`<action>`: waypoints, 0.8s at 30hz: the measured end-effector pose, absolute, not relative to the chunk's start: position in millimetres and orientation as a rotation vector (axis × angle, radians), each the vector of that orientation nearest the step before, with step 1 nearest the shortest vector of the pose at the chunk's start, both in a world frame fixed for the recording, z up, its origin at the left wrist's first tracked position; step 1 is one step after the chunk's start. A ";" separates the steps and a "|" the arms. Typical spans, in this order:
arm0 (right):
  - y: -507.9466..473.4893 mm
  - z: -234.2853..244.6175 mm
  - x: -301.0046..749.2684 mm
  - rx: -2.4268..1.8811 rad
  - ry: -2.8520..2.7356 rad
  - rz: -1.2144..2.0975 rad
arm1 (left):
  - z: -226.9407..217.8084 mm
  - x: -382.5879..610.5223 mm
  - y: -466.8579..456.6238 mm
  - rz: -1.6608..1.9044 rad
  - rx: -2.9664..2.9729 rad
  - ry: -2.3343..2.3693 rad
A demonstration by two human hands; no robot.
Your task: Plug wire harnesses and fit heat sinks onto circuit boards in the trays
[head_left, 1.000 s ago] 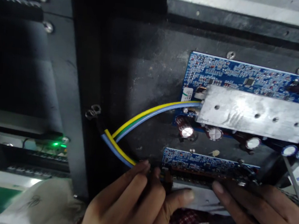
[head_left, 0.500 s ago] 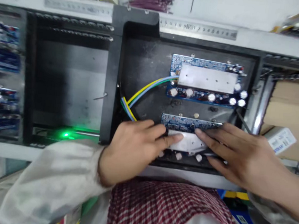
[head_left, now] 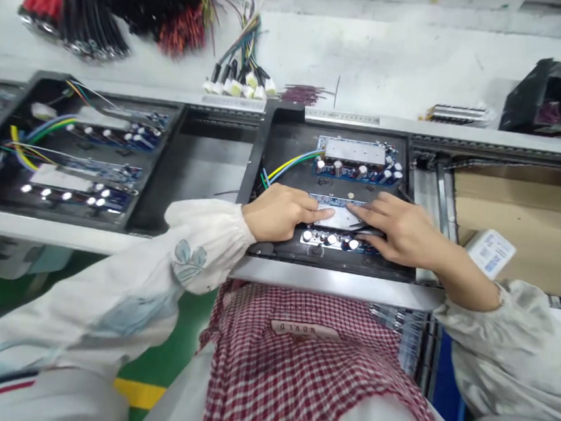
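My left hand [head_left: 280, 212] is at the left end of the lower blue circuit board [head_left: 318, 238], its index finger lying on the board's silver metal plate [head_left: 337, 219] and its other fingers curled around the board's edge. At the right end, my right hand [head_left: 399, 229] grips the same board, fingertips against the plate and the lower edge. Its palm side is hidden. The board lies in a black metal case [head_left: 287, 136]. Above it sits a second circuit board [head_left: 356, 159], joined to yellow, blue and green wires [head_left: 294, 164] that run behind my left hand.
Another black case [head_left: 130, 214] with wired boards stands to the left. A small white box [head_left: 490, 253] rests on cardboard [head_left: 521, 205] at the right. Wire bundles [head_left: 92, 10] and white connectors [head_left: 239, 88] lie at the back, beside a black bin [head_left: 553, 97].
The head view has pulled back and shows more of the bench. Both hands stay on the lower board, with little visible change in their grip.
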State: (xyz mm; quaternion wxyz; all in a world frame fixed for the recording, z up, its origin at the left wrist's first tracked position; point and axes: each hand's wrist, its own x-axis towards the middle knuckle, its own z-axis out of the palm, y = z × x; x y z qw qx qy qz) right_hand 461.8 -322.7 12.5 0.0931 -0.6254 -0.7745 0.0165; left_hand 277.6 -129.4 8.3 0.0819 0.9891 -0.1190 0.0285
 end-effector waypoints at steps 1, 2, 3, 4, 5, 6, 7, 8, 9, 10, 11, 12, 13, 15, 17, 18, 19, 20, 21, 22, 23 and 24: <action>-322.3 11.2 463.6 -1.815 -2.303 0.070 | 7.6 277.5 -128.6 0.085 2.955 -0.383; -321.8 10.3 465.3 -1.782 -2.306 0.094 | 7.2 277.3 -128.0 0.088 2.957 -0.411; -321.3 9.8 466.7 -1.759 -2.306 0.115 | 7.0 277.0 -127.7 0.095 2.960 -0.437; -321.0 9.8 467.6 -1.744 -2.306 0.129 | 7.0 276.8 -127.5 0.102 2.965 -0.458; -320.7 10.0 467.9 -1.735 -2.309 0.138 | 7.1 276.7 -127.4 0.105 2.972 -0.478; -320.6 10.4 467.7 -1.733 -2.312 0.140 | 7.3 276.6 -127.4 0.103 2.980 -0.493; -320.7 11.0 466.8 -1.740 -2.314 0.133 | 7.5 276.7 -127.4 0.097 2.991 -0.500; -321.0 11.6 465.4 -1.758 -2.314 0.117 | 7.5 276.8 -127.3 0.089 3.001 -0.509; -321.4 12.2 463.6 -1.786 -2.314 0.093 | 7.5 276.9 -127.3 0.085 3.011 -0.517; -322.0 12.8 461.6 -1.819 -2.311 0.065 | 7.4 277.1 -127.2 0.091 3.019 -0.526; -322.6 13.3 459.7 -1.855 -2.308 0.033 | 7.2 277.2 -127.2 0.110 3.025 -0.536; -323.2 13.8 457.9 -1.885 -2.306 0.004 | 7.0 277.2 -127.2 0.138 3.027 -0.547; -323.8 14.2 456.5 -1.907 -2.306 -0.022 | 6.8 277.1 -127.3 0.169 3.027 -0.559; -324.5 14.8 454.8 -1.935 -2.305 -0.051 | 6.7 276.8 -128.0 0.228 3.025 -0.575; -324.4 15.4 454.4 -1.942 -2.312 -0.049 | 6.7 276.4 -128.9 0.268 3.028 -0.578; -324.0 15.7 454.3 -1.940 -2.319 -0.035 | 6.5 276.3 -129.1 0.283 3.030 -0.575; -323.4 16.1 454.3 -1.938 -2.325 -0.019 | 6.0 276.4 -129.1 0.291 3.033 -0.573; -322.7 16.5 454.2 -1.940 -2.328 -0.003 | 5.3 276.5 -128.8 0.295 3.036 -0.571; -322.0 16.9 453.9 -1.947 -2.325 0.010 | 4.6 276.6 -128.3 0.295 3.037 -0.572; -321.3 17.4 453.6 -1.957 -2.318 0.014 | 4.1 276.7 -127.6 0.293 3.039 -0.571; -320.8 17.8 453.2 -1.965 -2.314 0.011 | 4.3 276.6 -127.0 0.289 3.041 -0.571; -320.5 18.1 453.0 -1.968 -2.315 0.005 | 5.5 276.2 -127.0 0.283 3.044 -0.569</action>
